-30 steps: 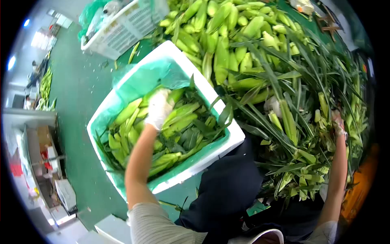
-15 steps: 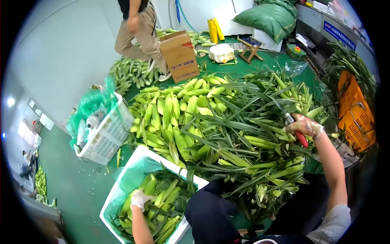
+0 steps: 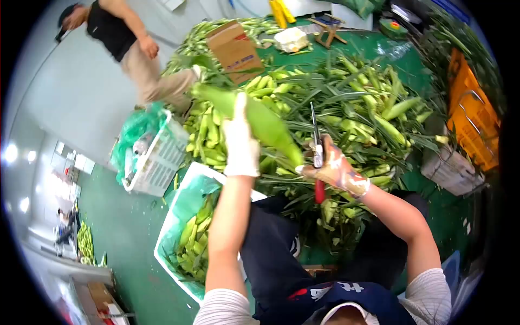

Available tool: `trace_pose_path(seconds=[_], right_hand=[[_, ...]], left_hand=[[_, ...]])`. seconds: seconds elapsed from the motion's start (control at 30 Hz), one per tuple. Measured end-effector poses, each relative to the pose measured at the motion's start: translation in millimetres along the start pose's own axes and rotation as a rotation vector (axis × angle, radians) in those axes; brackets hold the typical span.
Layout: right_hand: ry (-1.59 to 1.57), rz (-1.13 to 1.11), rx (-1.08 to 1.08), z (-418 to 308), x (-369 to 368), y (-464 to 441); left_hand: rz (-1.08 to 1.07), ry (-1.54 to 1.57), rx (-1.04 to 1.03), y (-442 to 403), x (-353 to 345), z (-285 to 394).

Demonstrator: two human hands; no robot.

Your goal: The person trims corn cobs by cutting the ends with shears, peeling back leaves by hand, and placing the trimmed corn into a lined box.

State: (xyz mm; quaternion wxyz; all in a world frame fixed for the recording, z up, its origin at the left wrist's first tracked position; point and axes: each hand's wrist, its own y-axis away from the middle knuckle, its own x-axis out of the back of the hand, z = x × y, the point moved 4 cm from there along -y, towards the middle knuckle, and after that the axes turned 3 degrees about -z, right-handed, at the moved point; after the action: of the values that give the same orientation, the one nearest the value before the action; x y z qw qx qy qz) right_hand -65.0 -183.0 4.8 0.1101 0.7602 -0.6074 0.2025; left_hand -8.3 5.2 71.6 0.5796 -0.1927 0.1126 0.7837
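Observation:
In my left hand (image 3: 241, 143), in a white glove, is an ear of corn (image 3: 266, 125) in its green husk, slightly blurred and raised over the heap. My right hand (image 3: 338, 173), in a stained glove, grips pruning shears (image 3: 316, 128) with a red handle, their blades pointing up and away. My right fingertips are by the near end of the ear; whether they touch it I cannot tell. Below lies a heap of corn and long leaves (image 3: 352, 130). To the left, a white foam box (image 3: 163, 238) lined with green plastic holds several ears, partly hidden by my left arm.
A person (image 3: 122, 43) in a black top is at the upper left, beside a white basket (image 3: 162, 162) with green plastic. A cardboard box (image 3: 234, 51) and small folding stool (image 3: 327, 33) stand behind the heap. An orange crate (image 3: 471, 114) is at right.
My left hand has risen from the foam box to above the heap, now with an ear of corn. The shears have come left toward it. The other person appears farther left.

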Motion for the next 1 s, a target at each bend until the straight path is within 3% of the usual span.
trace_pose_path(seconds=[0.07, 0.1, 0.17, 0.2, 0.23, 0.3, 0.33, 0.37, 0.43, 0.5, 0.57, 0.6, 0.63, 0.7, 0.73, 0.9, 1.0], right_hand=[[-0.11, 0.182, -0.03, 18.2, 32.2, 7.8], [0.044, 0.251, -0.039, 40.5, 40.2, 7.7], [-0.352, 0.077, -0.13, 77.2, 57.2, 5.5], [-0.353, 0.059, -0.087, 74.3, 65.9, 7.2], [-0.209, 0.082, -0.015, 75.5, 71.7, 10.0], [-0.222, -0.111, -0.156, 73.5, 74.8, 10.0], [-0.25, -0.104, -0.157, 69.7, 73.5, 8.3], [-0.419, -0.12, -0.255, 74.7, 67.5, 6.7], [-0.692, -0.071, -0.335, 62.5, 79.7, 9.3], [-1.325, -0.021, -0.227, 89.9, 79.8, 6.2], [-0.982, -0.021, -0.221, 106.6, 85.0, -1.2], [-0.277, 0.073, -0.259, 109.2, 88.4, 1.6], [0.066, 0.047, -0.441, 85.1, 86.6, 14.2], [0.205, -0.146, -0.38, 80.5, 63.1, 17.8], [0.286, -0.261, -0.468, 71.6, 52.2, 16.6], [0.349, 0.018, -0.187, 60.8, 21.8, -6.7], [0.269, 0.135, -0.11, 53.1, 22.4, -13.5]], left_hand=[[-0.065, 0.101, 0.086, 0.4, -51.1, -66.7], [-0.135, 0.099, 0.102, 3.6, -59.1, -84.1], [-0.114, 0.069, 0.069, 6.3, -61.6, -82.1], [0.108, -0.111, 0.016, -1.1, -50.9, -74.8], [0.05, -0.099, -0.028, -11.2, -44.1, -63.9], [-0.08, 0.124, 0.149, -29.9, -25.8, -68.9], [-0.059, 0.271, 0.2, -33.8, -26.2, -78.3], [-0.056, 0.269, 0.213, -40.6, -23.7, -87.1], [0.067, 0.575, 0.364, -55.9, -2.1, -116.2], [0.174, 0.682, 0.358, -79.0, 25.6, -124.2], [0.133, 0.68, 0.288, -100.7, 54.6, -121.8], [0.196, 0.605, 0.284, -107.6, 67.4, -123.4], [0.264, 0.529, 0.278, -105.4, 72.0, -119.8], [0.242, 0.588, 0.281, -105.2, 72.8, -117.8], [0.291, 0.582, 0.265, -104.9, 75.8, -119.2], [0.415, 0.429, 0.264, -110.4, 101.1, -157.3], [0.42, 0.315, 0.234, -74.5, 71.9, -142.1]])
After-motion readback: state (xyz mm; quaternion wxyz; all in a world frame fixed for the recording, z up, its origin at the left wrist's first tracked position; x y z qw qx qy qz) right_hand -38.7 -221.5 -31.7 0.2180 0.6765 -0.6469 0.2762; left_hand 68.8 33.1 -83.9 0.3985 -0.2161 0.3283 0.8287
